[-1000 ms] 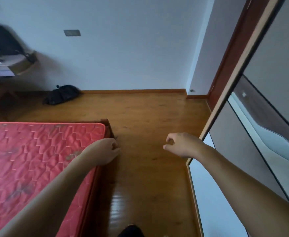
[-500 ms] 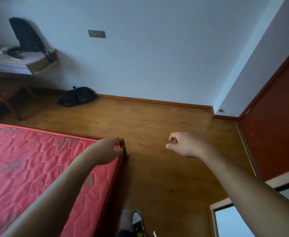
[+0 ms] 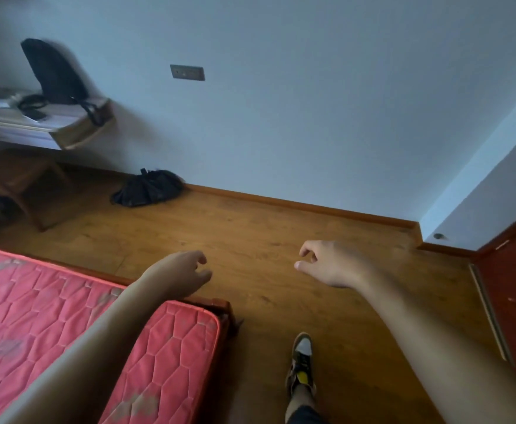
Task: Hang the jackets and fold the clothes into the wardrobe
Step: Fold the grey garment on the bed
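Observation:
My left hand [image 3: 178, 275] hangs in the air above the corner of the red mattress [image 3: 36, 304], fingers loosely curled, holding nothing. My right hand [image 3: 331, 264] floats over the wooden floor [image 3: 250, 234], fingers also loosely curled and empty. A dark crumpled bundle [image 3: 148, 188], cloth or a bag, lies on the floor against the far wall. A black backpack [image 3: 53, 70] leans upright on the desk [image 3: 76, 133] at the upper left. No wardrobe opening shows; only a red-brown door panel [image 3: 513, 301] stands at the right edge.
The bed's wooden frame corner [image 3: 224, 313] juts out just left of my shoe [image 3: 301, 362]. A wooden chair [image 3: 15, 182] sits under the desk. A wall socket plate [image 3: 187, 72] is on the pale wall. Open floor runs between bed and door.
The view has swung left and away from the mirrored wardrobe door, which has dropped out of sight. Both hands stay empty and loosely curled. My foot has stepped forward into view.

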Demonstrator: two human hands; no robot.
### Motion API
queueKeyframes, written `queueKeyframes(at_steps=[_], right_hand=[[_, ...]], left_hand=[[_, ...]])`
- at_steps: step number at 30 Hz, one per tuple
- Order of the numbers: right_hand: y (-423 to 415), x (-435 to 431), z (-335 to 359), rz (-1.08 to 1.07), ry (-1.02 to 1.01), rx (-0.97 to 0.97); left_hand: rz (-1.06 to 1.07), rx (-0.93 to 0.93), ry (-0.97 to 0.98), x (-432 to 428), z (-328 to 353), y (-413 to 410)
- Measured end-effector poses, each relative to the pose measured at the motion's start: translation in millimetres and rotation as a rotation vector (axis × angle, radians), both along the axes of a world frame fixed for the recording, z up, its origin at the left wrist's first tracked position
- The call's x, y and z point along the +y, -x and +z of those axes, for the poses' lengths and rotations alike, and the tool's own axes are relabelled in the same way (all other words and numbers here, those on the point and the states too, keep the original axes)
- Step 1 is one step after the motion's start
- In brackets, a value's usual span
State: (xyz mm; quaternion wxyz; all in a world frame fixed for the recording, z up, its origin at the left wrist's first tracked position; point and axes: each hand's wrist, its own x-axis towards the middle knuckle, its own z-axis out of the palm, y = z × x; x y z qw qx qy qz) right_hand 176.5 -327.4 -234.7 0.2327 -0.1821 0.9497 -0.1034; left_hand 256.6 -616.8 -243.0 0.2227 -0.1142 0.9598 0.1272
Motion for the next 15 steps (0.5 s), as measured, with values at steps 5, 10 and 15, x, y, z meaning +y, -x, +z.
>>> queueKeyframes(at_steps=[5,10,15], right_hand=[[137.5,-17.4,-7.4,0.076,-0.007,0.037],[257.4,-46.9,5.6,0.172,-0.011,0.026],[336.4,-100.4,7.8,0.307,-0.02,-0.006]], left_hand=[[0.079,0.016,0.009,-15.4,-10.1,109.3],[0.213,0.029,-0.021,-31.9,-3.4,195.3],[0.316,0.021,-0.047,-62.0,-3.8,248.3]])
